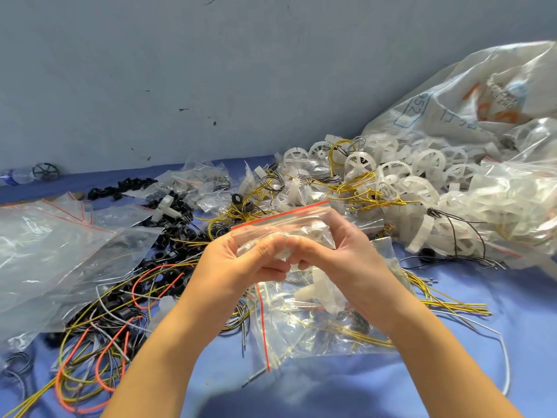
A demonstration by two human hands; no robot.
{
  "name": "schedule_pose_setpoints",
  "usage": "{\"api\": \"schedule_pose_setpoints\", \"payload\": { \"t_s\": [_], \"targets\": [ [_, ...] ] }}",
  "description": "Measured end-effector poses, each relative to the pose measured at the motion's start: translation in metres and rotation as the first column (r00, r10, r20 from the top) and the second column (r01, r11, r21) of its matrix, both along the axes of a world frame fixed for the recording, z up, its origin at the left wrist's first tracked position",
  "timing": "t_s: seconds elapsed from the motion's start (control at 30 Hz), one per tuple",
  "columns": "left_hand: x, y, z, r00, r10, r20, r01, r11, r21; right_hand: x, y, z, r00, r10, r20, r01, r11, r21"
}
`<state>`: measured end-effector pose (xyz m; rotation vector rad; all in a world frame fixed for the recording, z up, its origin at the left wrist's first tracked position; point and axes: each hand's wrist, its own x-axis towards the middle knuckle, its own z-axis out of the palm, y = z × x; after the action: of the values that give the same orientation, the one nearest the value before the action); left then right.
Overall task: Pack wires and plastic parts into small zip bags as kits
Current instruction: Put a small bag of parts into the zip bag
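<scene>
A person's left hand and right hand pinch a small zip bag between curled fingers and thumbs, the thumbs meeting at its middle, held up over a blue cloth at the centre of the scene. The bag's red-striped mouth points up and away from the person. Its long axis runs left to right, rising slightly to the right. Whether the seal is closed cannot be told. Filled kit bags lie just beneath the wrists, but the job looks far from finished: heaps of white plastic wheels, black rings and loose yellow wires remain unpacked, beside a stack of empty bags.
</scene>
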<state>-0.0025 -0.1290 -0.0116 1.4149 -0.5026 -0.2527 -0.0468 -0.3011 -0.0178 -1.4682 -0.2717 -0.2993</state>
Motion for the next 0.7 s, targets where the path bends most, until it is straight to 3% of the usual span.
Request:
{"api": "schedule_pose_setpoints", "payload": {
  "t_s": [0.13,0.27,0.4,0.57,0.7],
  "targets": [
    [-0.003,0.004,0.001,0.998,-0.03,0.054,0.028,0.999,0.025,-0.001,0.003,0.004,0.999,-0.036,-0.005,0.036,0.997,0.065],
    [-0.008,0.009,0.001,0.994,0.056,0.098,-0.055,0.998,-0.006,0.0,0.011,0.006,0.997,-0.066,-0.036,0.068,0.995,0.076],
    [-0.016,0.023,0.0,0.975,0.131,0.18,-0.147,0.986,0.079,0.003,0.027,0.004,0.991,-0.072,-0.111,0.078,0.995,0.056],
    [-0.022,0.051,-0.005,0.975,0.186,0.123,-0.203,0.97,0.136,0.005,0.045,-0.003,0.981,-0.152,-0.121,0.126,0.972,-0.197],
    [-0.016,0.08,-0.01,0.959,0.281,0.035,-0.282,0.934,0.22,0.004,0.05,-0.008,0.975,-0.217,0.053,0.221,0.908,-0.355]
  ]
}}
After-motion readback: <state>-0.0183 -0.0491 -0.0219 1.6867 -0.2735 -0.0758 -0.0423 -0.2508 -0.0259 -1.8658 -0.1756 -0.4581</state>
